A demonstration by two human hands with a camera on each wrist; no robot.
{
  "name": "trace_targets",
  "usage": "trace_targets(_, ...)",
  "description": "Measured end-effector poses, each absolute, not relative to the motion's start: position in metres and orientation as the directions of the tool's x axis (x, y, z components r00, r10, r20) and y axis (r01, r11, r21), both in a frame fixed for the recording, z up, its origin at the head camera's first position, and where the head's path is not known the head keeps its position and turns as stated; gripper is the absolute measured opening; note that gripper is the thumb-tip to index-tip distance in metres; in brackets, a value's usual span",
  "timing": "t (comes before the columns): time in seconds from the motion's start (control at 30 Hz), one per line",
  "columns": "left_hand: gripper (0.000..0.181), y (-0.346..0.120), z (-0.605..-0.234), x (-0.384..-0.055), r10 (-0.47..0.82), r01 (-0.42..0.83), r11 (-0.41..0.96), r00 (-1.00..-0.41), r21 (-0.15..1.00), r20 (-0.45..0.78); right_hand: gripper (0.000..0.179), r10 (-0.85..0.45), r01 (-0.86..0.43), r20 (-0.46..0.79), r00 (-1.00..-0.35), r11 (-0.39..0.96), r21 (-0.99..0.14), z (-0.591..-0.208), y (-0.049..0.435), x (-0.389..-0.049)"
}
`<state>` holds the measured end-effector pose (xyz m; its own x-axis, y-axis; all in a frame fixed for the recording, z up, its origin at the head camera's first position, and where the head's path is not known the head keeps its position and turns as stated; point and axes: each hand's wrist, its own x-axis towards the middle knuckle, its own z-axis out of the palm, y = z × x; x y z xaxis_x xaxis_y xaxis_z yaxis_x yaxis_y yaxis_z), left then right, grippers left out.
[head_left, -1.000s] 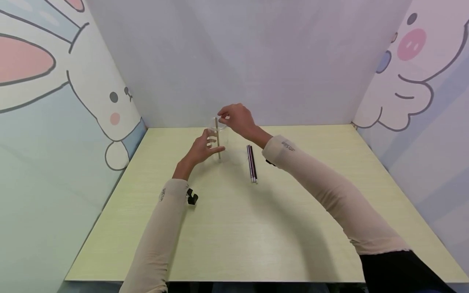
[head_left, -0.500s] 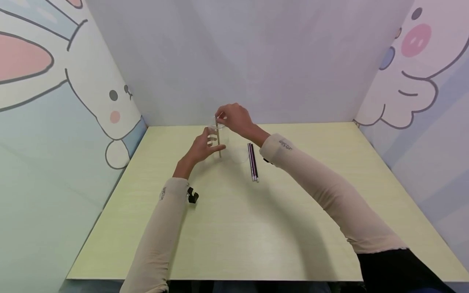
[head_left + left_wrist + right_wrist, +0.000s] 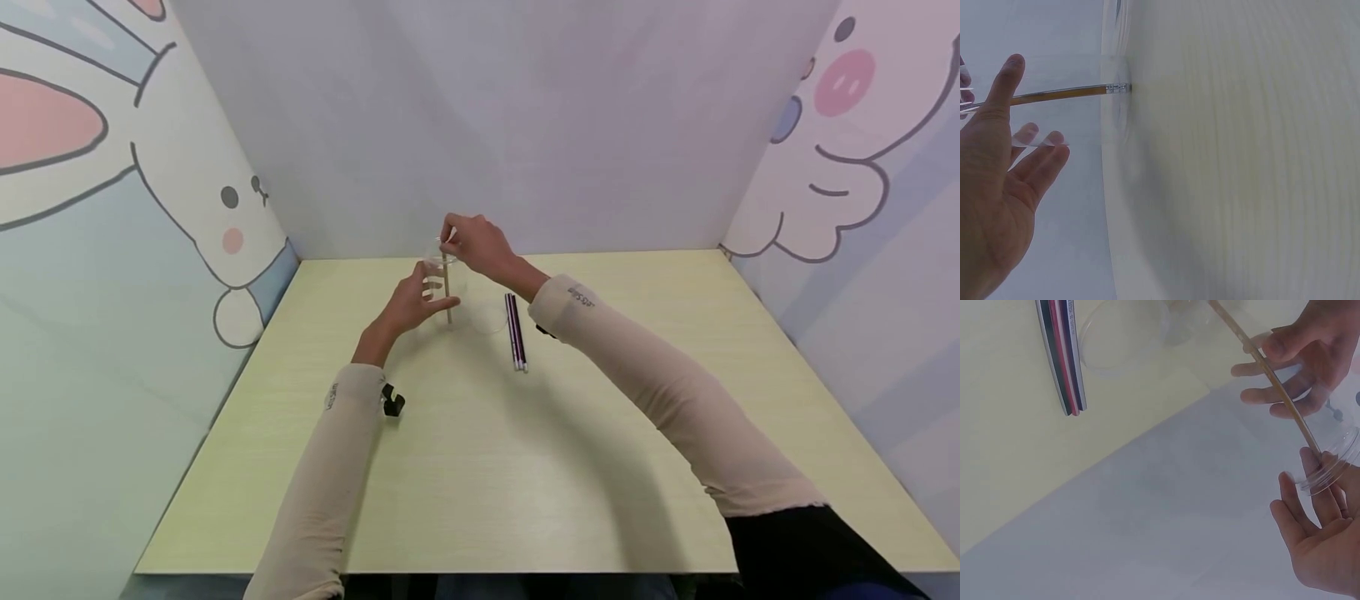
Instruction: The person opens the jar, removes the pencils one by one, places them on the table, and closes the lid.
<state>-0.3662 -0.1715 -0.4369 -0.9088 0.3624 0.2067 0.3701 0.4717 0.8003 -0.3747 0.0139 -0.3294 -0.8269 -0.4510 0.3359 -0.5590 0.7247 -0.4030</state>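
Note:
A tall clear jar [image 3: 459, 282] stands near the table's far edge. My left hand [image 3: 408, 303] holds it from the left, thumb on the near side and fingers behind. Inside the jar a yellow-brown pencil [image 3: 1063, 94] stands nearly upright, its metal-banded end at the bottom. The fingers of my right hand [image 3: 483, 248] pinch the pencil's upper end at the jar's mouth. In the right wrist view, that hand sits by the jar's rim [image 3: 1335, 465], partly seen through clear plastic.
Several dark striped pencils [image 3: 516, 333] lie side by side right of the jar. Beside them rests a clear round lid [image 3: 1088, 350] on the pale wooden table [image 3: 480, 467]. A wall [image 3: 570, 125] rises behind the table, with cartoon-printed panels at both sides.
My right hand has shifted slightly left onto the pencil's top, where its fingertips were a little apart from it a second ago. The left hand has stayed on the jar.

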Motion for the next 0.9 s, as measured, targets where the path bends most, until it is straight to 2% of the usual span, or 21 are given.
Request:
trace_targets(0.47,0.07,-0.174,-0.442,-0.366,0.364,0.363,0.476,-0.91,0.801,0.197,0.015,-0.448,-0.6,0.416,-0.791,0.7,-0.388,-0.333,0.013,-0.373)
trace_targets(0.9,0.069,-0.174,-0.442,-0.365,0.362,0.368,0.48,-0.91,0.796,0.203,0.015,-0.422,-0.627,0.5,-0.756,0.685,-0.371,-0.313,0.016,-0.37)
